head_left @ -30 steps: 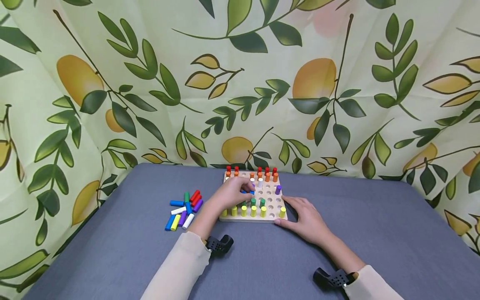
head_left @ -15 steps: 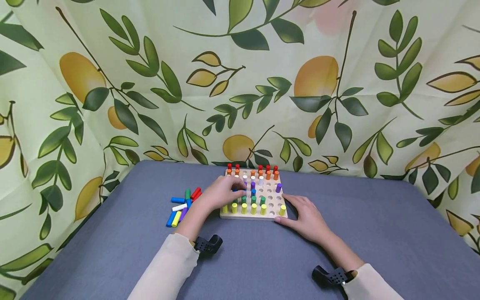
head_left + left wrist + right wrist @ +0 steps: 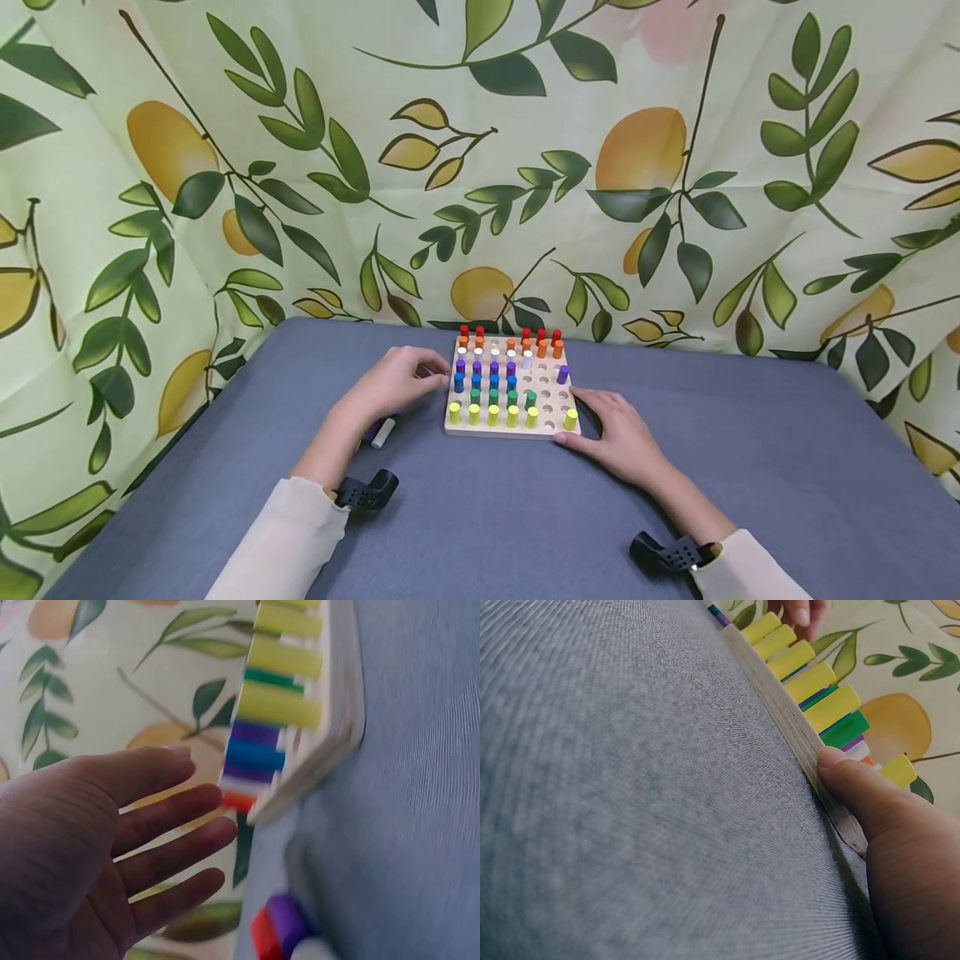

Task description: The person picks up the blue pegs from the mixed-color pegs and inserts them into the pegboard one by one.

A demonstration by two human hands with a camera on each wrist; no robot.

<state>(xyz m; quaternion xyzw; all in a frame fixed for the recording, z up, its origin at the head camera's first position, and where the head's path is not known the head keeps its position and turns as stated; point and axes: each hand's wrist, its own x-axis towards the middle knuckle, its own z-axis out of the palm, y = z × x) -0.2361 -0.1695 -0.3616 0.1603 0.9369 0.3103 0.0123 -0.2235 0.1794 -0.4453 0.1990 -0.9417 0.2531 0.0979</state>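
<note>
A wooden pegboard (image 3: 513,432) holds rows of coloured pegs, with a yellow row (image 3: 492,415) along its near side. My left hand (image 3: 393,383) is just off the board's left side, holding nothing. In the left wrist view its fingers (image 3: 184,851) are extended and spread apart, and the palm is bare. My right hand (image 3: 618,437) holds the board at its near right corner. Its thumb (image 3: 855,787) presses the front edge, while the other fingers lie along the right side. Below the left hand are loose pegs, including a white peg (image 3: 383,433); most of the pile is hidden.
In the left wrist view, a purple peg (image 3: 289,922) and a red peg (image 3: 265,934) lie together on the grey cloth (image 3: 480,517). Behind the table hangs a leaf-and-fruit patterned curtain (image 3: 525,233). Several holes show toward the board's right side.
My left hand has moved left off the board toward the loose pegs, uncovering the left columns, where blue pegs stand in a row. The right hand has stayed at the corner.
</note>
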